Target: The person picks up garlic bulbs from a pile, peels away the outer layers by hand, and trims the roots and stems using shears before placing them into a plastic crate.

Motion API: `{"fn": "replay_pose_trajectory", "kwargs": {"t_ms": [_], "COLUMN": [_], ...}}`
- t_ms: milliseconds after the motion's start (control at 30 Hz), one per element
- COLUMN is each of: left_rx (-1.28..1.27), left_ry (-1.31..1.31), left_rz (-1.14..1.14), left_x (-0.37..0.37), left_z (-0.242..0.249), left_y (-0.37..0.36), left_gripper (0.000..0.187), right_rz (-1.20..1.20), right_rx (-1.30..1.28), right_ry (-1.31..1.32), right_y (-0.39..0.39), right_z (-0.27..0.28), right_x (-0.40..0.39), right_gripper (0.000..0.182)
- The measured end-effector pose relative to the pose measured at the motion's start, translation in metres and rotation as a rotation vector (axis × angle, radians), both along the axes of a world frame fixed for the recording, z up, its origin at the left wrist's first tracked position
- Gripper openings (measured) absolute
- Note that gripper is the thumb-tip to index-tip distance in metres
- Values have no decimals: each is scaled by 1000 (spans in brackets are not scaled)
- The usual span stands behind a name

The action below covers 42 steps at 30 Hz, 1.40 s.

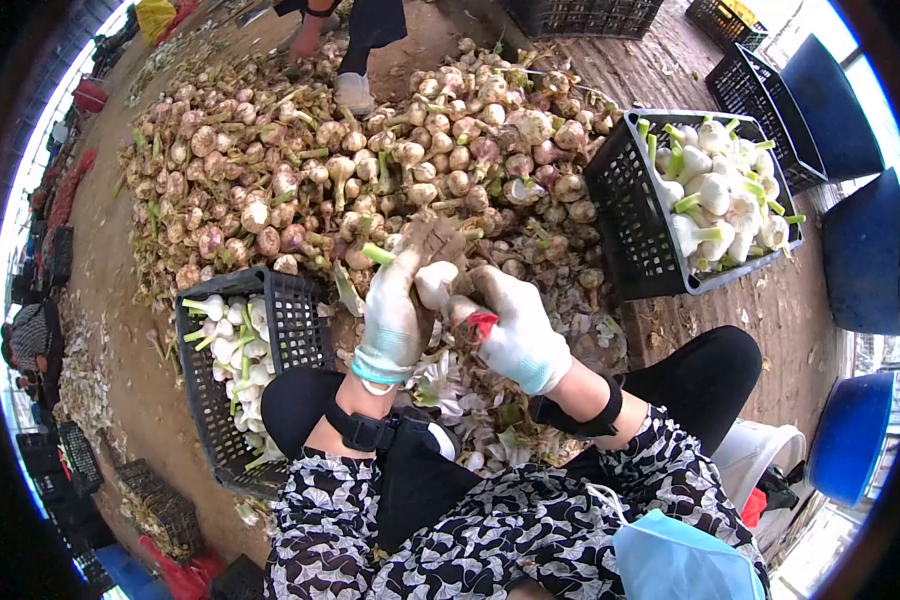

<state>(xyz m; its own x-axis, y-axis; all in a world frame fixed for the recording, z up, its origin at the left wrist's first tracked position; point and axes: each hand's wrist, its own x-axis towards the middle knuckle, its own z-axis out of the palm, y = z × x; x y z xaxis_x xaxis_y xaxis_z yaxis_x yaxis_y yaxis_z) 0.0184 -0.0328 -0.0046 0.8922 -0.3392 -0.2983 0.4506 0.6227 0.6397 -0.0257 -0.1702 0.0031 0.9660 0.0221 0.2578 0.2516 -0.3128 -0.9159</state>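
A peeled white garlic bulb with a green stem stub is held between both gloved hands, over a heap of unpeeled garlic. My left hand wraps round the bulb from the left. My right hand is closed at the bulb's right side, with something red at its fingers; whether it holds a tool is hidden. Loose brown skin hangs just above the bulb. Peeled bulbs fill a black crate at the right and another black crate at the left.
Peeled skins lie below my hands. Another person's hand and shoe are at the heap's far edge. Blue tubs and a white bucket stand at the right. A blue mask hangs at the bottom.
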Motion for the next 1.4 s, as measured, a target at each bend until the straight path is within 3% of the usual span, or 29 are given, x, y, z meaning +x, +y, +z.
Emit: {"fn": "replay_pose_trajectory", "kwargs": {"t_ms": [33,67,133,200,233,267,333,400,433,467,500,567,600,633,700,733,800,867,933,1000,1033,1067,1133,1167,1200,1267,1333,1367,1400], "left_rx": [-147,-292,-463,-527,-491,-459,-454,-282,28,-24,474,866,751,1310,1881,1872,1999,1904,1658,1336,1114,763,623,496,372,133,-122,-275,-201], "left_ry": [-32,-61,-7,39,24,8,-18,-74,-190,-95,-431,-635,-498,-667,-641,-460,-541,-580,-601,-540,-351,-194,-80,23,122,218,129,118,42], "left_rz": [30,58,88,107,119,127,126,105,198,280,389,594,703,822,972,1038,849,677,397,377,333,310,218,197,177,107,87,-85,-1], "left_x": [2,3,7,9,9,9,8,1,-1,-2,3,5,-1,-1,-2,-4,-1,6,11,17,17,13,12,11,10,6,6,10,7], "left_z": [-3,-5,-4,-3,-2,-2,-5,-2,-11,-16,-40,-27,13,23,42,48,48,20,12,-13,-11,0,-2,-4,-5,9,-5,-8,-9], "left_y": [1,3,8,15,17,17,16,14,12,24,47,67,70,89,102,99,97,88,79,73,70,63,67,65,62,47,34,43,44], "left_gripper": [46,48,55,54,53,52,50,47,42,37,35,37,41,43,53,63,66,63,62,57,50,52,45,41,38,36,35,40,39], "right_rz": [-46,-180,-276,197,230,103,22,204,181,209,261,236,199,45,-171,-176,-113,-66,-147,-231,-218,-304,-380,-42,329,401,378,431,291], "right_rx": [-38,151,-96,-603,-611,-473,244,78,167,142,-107,-451,-546,-496,-643,-717,-860,-838,-868,-830,-664,-291,927,1099,1309,1281,914,1119,754], "right_ry": [-28,219,479,731,699,618,394,68,114,181,365,577,533,395,276,337,314,432,390,322,349,638,803,781,578,482,755,564,475], "right_y": [-5,-16,-38,-41,-42,-42,-30,-6,8,10,3,-14,-25,-33,-50,-54,-47,-33,-26,-26,-28,-32,-43,-23,-20,1,15,22,18], "right_z": [-4,-52,-84,-78,-80,-51,-44,-36,-17,-32,-52,-96,-108,-99,-124,-135,-164,-181,-195,-200,-197,-187,-209,-124,-135,-79,-45,-62,-60], "right_x": [6,22,35,25,22,23,22,22,11,15,24,41,56,65,100,121,161,182,183,186,192,188,176,140,127,81,58,54,54], "right_gripper": [17,19,20,23,22,23,36,45,45,45,42,32,27,24,32,37,39,38,29,28,25,21,22,28,39,65,69,56,49]}}
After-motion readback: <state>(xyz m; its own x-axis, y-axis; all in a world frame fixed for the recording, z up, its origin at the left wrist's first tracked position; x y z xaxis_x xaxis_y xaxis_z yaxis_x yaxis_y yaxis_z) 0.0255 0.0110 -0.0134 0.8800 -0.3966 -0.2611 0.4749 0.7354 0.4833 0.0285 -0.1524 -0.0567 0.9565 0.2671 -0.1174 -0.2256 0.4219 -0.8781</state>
